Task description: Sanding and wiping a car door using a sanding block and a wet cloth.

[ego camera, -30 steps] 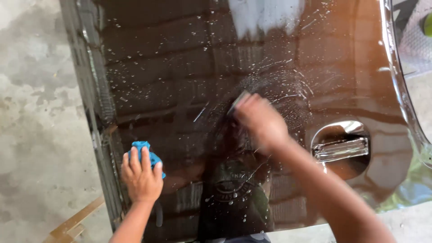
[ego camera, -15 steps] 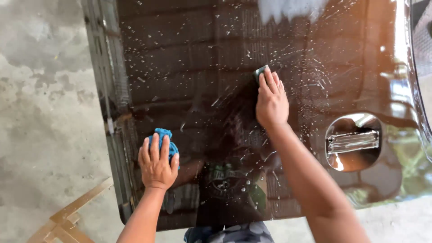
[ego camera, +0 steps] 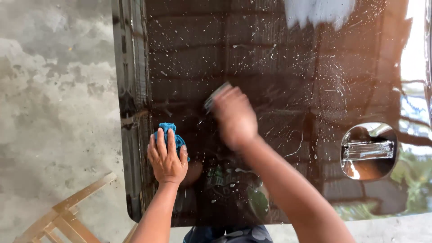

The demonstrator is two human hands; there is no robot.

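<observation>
A glossy black car panel, wet and speckled with droplets and suds, lies flat below me. My left hand presses a crumpled blue cloth onto the panel near its left edge. My right hand is blurred with motion near the panel's middle and holds a small grey-green pad flat against the surface. A recessed handle cut-out sits in the panel to the right.
Stained grey concrete floor lies to the left. A wooden frame sticks in at the bottom left. White foam sits on the panel's far edge. Bright reflections run along the right side.
My right hand has swept the pad leftwards across the panel toward my left hand. The left hand has stayed on the blue cloth.
</observation>
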